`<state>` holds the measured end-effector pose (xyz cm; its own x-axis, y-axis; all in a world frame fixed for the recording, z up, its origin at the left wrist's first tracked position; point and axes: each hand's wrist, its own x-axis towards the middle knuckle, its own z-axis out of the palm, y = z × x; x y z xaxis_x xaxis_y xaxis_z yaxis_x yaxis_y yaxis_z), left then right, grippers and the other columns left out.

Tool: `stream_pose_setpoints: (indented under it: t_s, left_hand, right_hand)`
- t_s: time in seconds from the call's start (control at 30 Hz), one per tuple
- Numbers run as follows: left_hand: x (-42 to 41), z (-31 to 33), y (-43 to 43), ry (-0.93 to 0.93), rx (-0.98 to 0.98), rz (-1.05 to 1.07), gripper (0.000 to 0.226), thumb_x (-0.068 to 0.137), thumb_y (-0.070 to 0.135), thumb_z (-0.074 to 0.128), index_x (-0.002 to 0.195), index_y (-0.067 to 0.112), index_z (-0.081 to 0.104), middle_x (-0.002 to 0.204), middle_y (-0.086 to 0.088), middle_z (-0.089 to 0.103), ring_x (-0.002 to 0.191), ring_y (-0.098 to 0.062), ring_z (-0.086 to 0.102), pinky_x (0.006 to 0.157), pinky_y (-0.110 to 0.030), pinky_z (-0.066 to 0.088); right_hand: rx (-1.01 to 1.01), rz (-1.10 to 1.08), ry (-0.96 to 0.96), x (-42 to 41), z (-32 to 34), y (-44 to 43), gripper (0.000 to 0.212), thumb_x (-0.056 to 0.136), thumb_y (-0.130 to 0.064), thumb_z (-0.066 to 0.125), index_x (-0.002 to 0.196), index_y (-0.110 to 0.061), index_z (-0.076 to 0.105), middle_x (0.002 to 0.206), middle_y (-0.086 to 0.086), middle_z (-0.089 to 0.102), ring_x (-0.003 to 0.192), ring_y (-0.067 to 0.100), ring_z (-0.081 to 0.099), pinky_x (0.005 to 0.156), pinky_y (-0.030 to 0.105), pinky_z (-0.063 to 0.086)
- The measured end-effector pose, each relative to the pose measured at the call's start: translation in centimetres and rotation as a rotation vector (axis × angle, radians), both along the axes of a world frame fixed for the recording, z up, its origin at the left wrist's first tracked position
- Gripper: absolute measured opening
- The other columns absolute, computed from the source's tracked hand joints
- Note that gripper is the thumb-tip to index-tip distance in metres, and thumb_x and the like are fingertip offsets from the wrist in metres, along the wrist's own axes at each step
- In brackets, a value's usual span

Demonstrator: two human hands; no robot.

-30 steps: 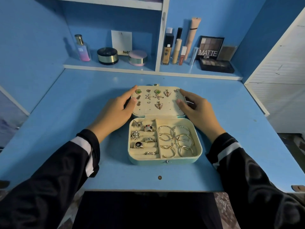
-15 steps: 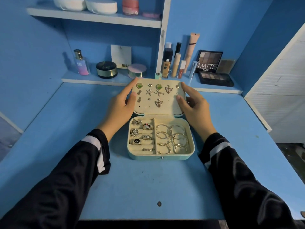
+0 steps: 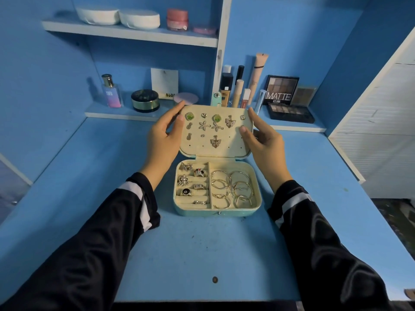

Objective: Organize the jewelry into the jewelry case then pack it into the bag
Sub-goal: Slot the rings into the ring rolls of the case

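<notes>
Sitting open on the worktop (image 3: pixel 202 254), the jewelry case (image 3: pixel 217 212) holds rings (image 3: pixel 193 186) in its left compartment, bangles (image 3: pixel 233 189) in its right, and earrings (image 3: pixel 216 126) pinned inside its raised lid (image 3: pixel 224 151). The left hand (image 3: pixel 164 140) and right hand (image 3: pixel 265 142) each grip a side edge of the lid, thumbs on its lining. Behind, cosmetics (image 3: pixel 281 95) line the shelf (image 3: pixel 292 127).

I am seated at a home vanity nook: a blue desk (image 3: pixel 202 254) with blue walls and shelves at the far side. The lower shelf (image 3: pixel 116 113) carries a perfume bottle (image 3: pixel 111 92), a foundation bottle (image 3: pixel 225 88) and a "MATTE" eyeshadow palette (image 3: pixel 280 90). An open jewelry case (image 3: pixel 215 212) stands on the desk.
</notes>
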<state>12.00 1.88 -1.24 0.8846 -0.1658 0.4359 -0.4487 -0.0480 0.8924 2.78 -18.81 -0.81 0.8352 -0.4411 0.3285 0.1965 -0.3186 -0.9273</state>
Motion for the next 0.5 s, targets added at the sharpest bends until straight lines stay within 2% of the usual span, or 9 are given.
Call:
stream_pose_setpoints:
  t_s: [0.07, 0.13, 0.2, 0.23, 0.3, 0.37, 0.5]
  left_hand:
    - [0.0, 0.3, -0.1, 0.041, -0.015, 0.004, 0.03, 0.101, 0.024, 0.053, 0.127, 0.039, 0.056, 0.131, 0.008, 0.063, 0.121, -0.005, 0.058, 0.105, -0.036, 0.048]
    - [-0.2, 0.8, -0.2, 0.075, -0.041, -0.005, 0.027, 0.101, 0.025, 0.053, 0.125, 0.038, 0.059, 0.127, 0.008, 0.066, 0.116, -0.004, 0.061, 0.102, -0.033, 0.05]
    - [-0.3, 1.4, -0.4, 0.093, -0.075, -0.004, 0.023, 0.101, 0.025, 0.055, 0.117, 0.038, 0.064, 0.118, 0.013, 0.069, 0.11, -0.002, 0.063, 0.102, -0.033, 0.049]
    - [-0.4, 1.7, -0.5, 0.1, -0.089, 0.0, 0.021, 0.1, 0.025, 0.056, 0.111, 0.04, 0.066, 0.112, 0.016, 0.07, 0.107, -0.002, 0.063, 0.103, -0.034, 0.049]
    - [-0.5, 2.2, -0.6, 0.108, -0.106, 0.002, 0.019, 0.098, 0.026, 0.058, 0.103, 0.042, 0.068, 0.105, 0.016, 0.071, 0.103, -0.005, 0.064, 0.102, -0.038, 0.05]
    - [-0.6, 2.5, -0.7, 0.116, -0.132, -0.001, 0.018, 0.097, 0.028, 0.06, 0.098, 0.043, 0.07, 0.104, 0.01, 0.072, 0.103, -0.013, 0.064, 0.101, -0.043, 0.05]
    - [-0.9, 2.9, -0.6, 0.146, -0.178, -0.022, 0.013, 0.095, 0.03, 0.063, 0.097, 0.038, 0.072, 0.105, 0.006, 0.073, 0.103, -0.014, 0.066, 0.1, -0.044, 0.051]
  right_hand:
    - [0.015, 0.006, -0.017, -0.2, 0.4, 0.2, 0.043, 0.093, -0.033, 0.065, 0.134, -0.036, 0.054, 0.089, 0.005, 0.069, 0.072, 0.021, 0.047, 0.074, 0.043, 0.053]
    - [0.055, 0.008, -0.033, -0.4, 0.9, 0.4, 0.038, 0.094, -0.028, 0.063, 0.132, -0.027, 0.058, 0.097, 0.0, 0.074, 0.078, 0.025, 0.061, 0.082, 0.041, 0.057]
    - [0.112, -0.006, -0.06, -0.5, 1.5, 0.5, 0.032, 0.095, -0.022, 0.062, 0.127, -0.019, 0.063, 0.098, -0.013, 0.073, 0.085, 0.009, 0.067, 0.081, 0.028, 0.058]
    - [0.127, -0.02, -0.069, -0.5, 1.8, 0.5, 0.028, 0.095, -0.021, 0.062, 0.123, -0.017, 0.065, 0.102, -0.013, 0.072, 0.087, 0.006, 0.067, 0.082, 0.028, 0.057]
    - [0.152, -0.049, -0.085, -0.4, 2.1, 0.7, 0.021, 0.094, -0.022, 0.063, 0.114, -0.02, 0.069, 0.11, -0.003, 0.071, 0.094, 0.011, 0.067, 0.087, 0.04, 0.057]
    - [0.195, -0.073, -0.11, -0.4, 2.4, 0.7, 0.015, 0.093, -0.02, 0.065, 0.107, -0.02, 0.071, 0.109, 0.002, 0.071, 0.096, 0.014, 0.067, 0.088, 0.047, 0.056]
    - [0.255, -0.09, -0.132, -0.5, 3.0, 1.0, 0.017, 0.092, -0.017, 0.066, 0.108, -0.016, 0.072, 0.104, 0.0, 0.072, 0.089, 0.008, 0.067, 0.087, 0.046, 0.057]
